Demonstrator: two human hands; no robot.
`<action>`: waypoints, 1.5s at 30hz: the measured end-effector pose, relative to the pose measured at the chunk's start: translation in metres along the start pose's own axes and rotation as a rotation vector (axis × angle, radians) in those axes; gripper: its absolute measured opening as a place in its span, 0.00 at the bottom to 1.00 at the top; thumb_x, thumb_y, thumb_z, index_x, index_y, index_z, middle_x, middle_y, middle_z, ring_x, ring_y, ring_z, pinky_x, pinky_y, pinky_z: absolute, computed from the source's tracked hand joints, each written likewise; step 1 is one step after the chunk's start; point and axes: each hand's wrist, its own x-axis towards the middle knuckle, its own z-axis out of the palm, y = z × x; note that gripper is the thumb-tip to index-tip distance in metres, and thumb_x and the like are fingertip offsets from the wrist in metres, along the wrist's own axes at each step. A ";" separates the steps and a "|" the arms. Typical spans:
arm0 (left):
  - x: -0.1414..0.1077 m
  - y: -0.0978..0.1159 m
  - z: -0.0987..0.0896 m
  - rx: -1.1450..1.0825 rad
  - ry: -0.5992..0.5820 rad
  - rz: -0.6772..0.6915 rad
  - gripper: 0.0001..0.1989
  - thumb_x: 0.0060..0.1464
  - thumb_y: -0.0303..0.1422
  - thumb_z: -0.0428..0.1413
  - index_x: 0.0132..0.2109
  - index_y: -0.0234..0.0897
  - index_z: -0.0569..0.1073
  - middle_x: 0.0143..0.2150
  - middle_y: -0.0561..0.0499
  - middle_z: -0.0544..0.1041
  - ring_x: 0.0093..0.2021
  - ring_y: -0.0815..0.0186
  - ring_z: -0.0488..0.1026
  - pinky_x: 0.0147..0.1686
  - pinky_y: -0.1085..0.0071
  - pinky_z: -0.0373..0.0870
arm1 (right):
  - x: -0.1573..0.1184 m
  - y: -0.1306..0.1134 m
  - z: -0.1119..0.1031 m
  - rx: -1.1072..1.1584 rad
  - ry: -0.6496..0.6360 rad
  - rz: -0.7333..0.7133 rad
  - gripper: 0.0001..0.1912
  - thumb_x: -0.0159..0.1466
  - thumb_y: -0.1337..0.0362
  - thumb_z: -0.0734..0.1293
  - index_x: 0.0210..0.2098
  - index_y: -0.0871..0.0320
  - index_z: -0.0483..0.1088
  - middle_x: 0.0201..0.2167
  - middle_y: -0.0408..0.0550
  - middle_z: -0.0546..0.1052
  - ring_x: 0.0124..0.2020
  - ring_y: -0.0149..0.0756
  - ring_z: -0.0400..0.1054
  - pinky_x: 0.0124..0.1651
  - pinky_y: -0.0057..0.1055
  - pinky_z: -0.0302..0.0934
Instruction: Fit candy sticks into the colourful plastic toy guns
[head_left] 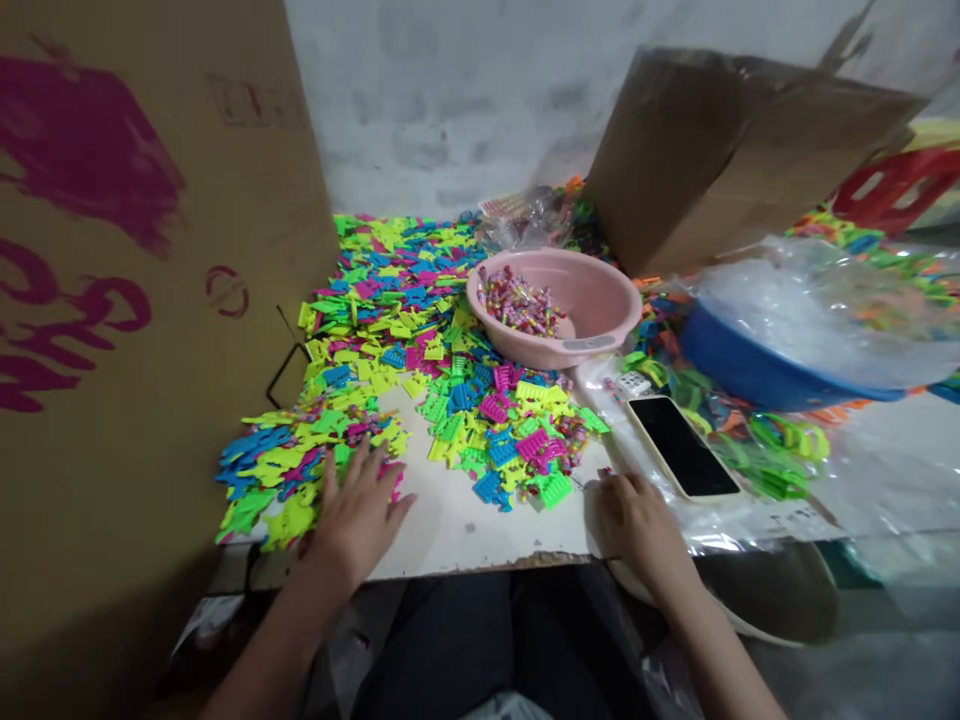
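My left hand (358,515) lies palm down with its fingers spread, the tips touching the near edge of a heap of flat plastic pieces (289,465) in yellow, blue, pink and green. My right hand (643,525) rests on the white table (442,520) near its front edge, fingers curled in. A tiny coloured bit shows at its fingertips, too small to name. Between my hands lies a smaller pile of comb-like plastic pieces (501,447), with small beaded pieces (574,440) mixed in at its right side.
A pink basin (600,300) holds small beaded pieces. Right of it are a phone (682,447), clear plastic film and a blue basin (750,360) with plastic bags. A tall cardboard box (165,300) walls off the left; another carton (720,160) leans at the back right.
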 end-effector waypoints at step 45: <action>-0.032 0.097 0.008 -1.580 -0.375 -0.409 0.09 0.44 0.31 0.64 0.35 0.36 0.74 0.32 0.53 0.76 0.34 0.68 0.71 0.36 0.74 0.65 | -0.036 -0.121 -0.062 1.193 -0.073 0.183 0.03 0.65 0.62 0.66 0.36 0.54 0.68 0.28 0.42 0.76 0.29 0.31 0.72 0.32 0.24 0.67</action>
